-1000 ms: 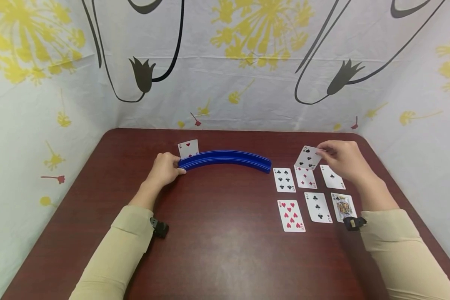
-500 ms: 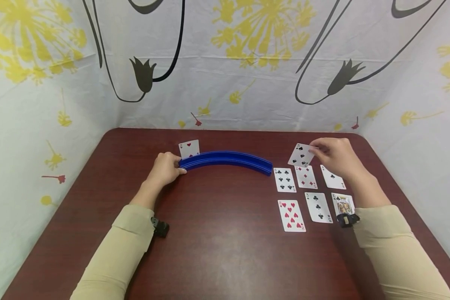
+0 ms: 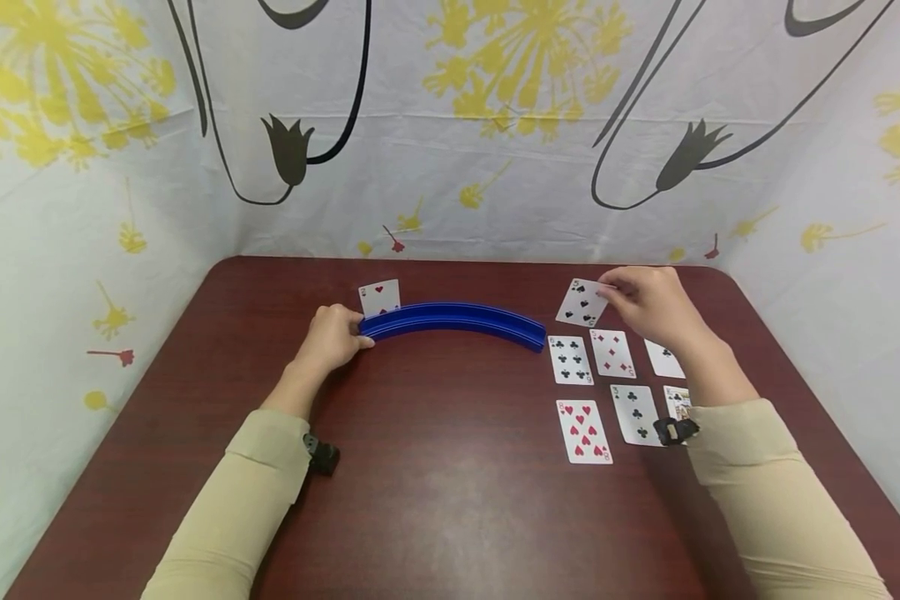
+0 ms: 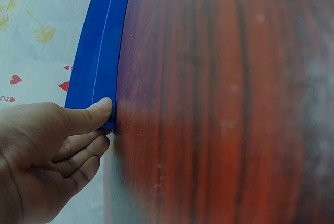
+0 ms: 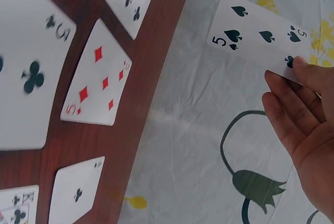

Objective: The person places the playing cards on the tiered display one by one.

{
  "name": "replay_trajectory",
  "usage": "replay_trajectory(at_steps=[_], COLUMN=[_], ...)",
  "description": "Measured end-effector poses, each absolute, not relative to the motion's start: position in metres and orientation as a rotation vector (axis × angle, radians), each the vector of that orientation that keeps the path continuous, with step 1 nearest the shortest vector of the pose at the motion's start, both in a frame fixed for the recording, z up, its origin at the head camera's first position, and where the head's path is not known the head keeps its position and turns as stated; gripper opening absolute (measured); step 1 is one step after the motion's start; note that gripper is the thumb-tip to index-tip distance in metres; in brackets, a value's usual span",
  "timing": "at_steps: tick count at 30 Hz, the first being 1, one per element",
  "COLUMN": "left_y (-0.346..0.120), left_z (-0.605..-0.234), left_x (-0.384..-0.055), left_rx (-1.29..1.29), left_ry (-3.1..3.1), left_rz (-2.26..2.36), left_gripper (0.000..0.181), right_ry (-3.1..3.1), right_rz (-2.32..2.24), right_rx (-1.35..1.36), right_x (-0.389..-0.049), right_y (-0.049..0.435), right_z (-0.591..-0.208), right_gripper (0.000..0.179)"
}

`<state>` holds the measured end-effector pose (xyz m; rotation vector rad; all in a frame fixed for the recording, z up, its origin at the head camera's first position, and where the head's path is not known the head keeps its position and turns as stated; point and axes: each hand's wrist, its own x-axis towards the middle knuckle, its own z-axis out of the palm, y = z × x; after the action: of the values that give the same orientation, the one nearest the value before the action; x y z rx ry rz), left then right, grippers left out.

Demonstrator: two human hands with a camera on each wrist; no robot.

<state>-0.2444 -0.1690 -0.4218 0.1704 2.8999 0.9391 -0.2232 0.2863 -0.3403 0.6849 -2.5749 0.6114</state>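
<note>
A curved blue card holder point(image 3: 453, 315) stretches across the back middle of the table. Its left end is pinched by my left hand point(image 3: 332, 337), thumb on the near side, as the left wrist view shows. Behind that end a two of hearts point(image 3: 380, 295) stands upright, its lower part hidden by the holder. My right hand point(image 3: 651, 302) pinches a five of spades point(image 3: 581, 302) by one corner between thumb and fingers. That card is held up, face toward me, beyond the five of diamonds point(image 3: 612, 353) and to the right of the holder.
Face up on the right lie a six of clubs point(image 3: 570, 360), an eight of hearts point(image 3: 584, 432), a three of clubs point(image 3: 634, 414), an ace of clubs point(image 5: 78, 195) and a king of clubs point(image 3: 677, 402). A patterned cloth point(image 3: 450, 217) hangs behind the table.
My right hand has moved left and slightly away from me with the five of spades, uncovering the five of diamonds. The left hand stays on the blue holder.
</note>
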Motion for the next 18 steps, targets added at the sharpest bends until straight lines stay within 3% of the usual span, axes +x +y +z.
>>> replay_trajectory(at_steps=[18], left_y=[-0.170], left_z=[-0.424], left_x=[-0.245], left_rx=[0.172], left_ry=[2.906], left_rz=[0.943], left_gripper=[0.049], right_ry=[-2.543], right_rz=[0.694], right_rx=[0.776], right_x=[-0.234], right_y=[0.252], right_z=[-0.344], right_gripper=[0.004])
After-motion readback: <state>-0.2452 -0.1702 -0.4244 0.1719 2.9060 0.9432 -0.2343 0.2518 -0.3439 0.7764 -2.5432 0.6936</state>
